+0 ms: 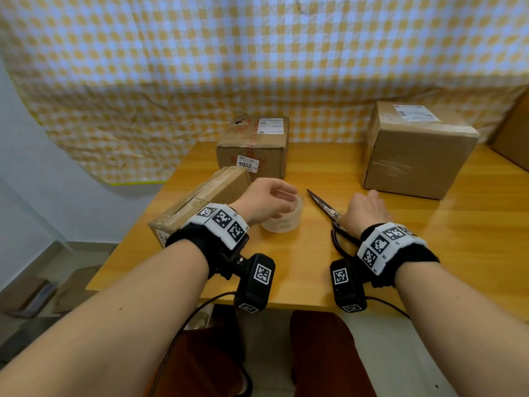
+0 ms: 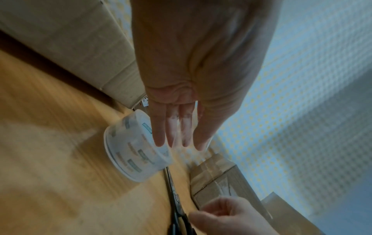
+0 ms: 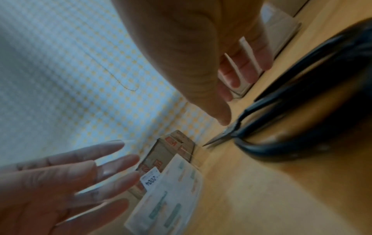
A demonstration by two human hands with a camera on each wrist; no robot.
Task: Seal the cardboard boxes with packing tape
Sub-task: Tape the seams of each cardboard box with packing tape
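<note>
Yellow-and-white checked cloth hangs behind a wooden table [image 1: 400, 253], and near its middle lies the roll of clear packing tape [image 1: 282, 222], flat on its side. It looks light and rigid on its core, slick on the outer wrap; the sure hold would be across the rim, thumb outside and fingers down through the hollow centre. The left hand [image 1: 264, 202] hovers just over it, fingers straight and relaxed, holding nothing. Beside the roll lie black-handled steel scissors [image 1: 329, 212], blades together; the right hand [image 1: 369, 212] hangs loosely over the handles, empty. Further out sit three brown cardboard boxes: a long one [image 1: 200, 199] to the left, a labelled one [image 1: 254, 144] behind, a big cube [image 1: 415, 150] to the right.
</note>
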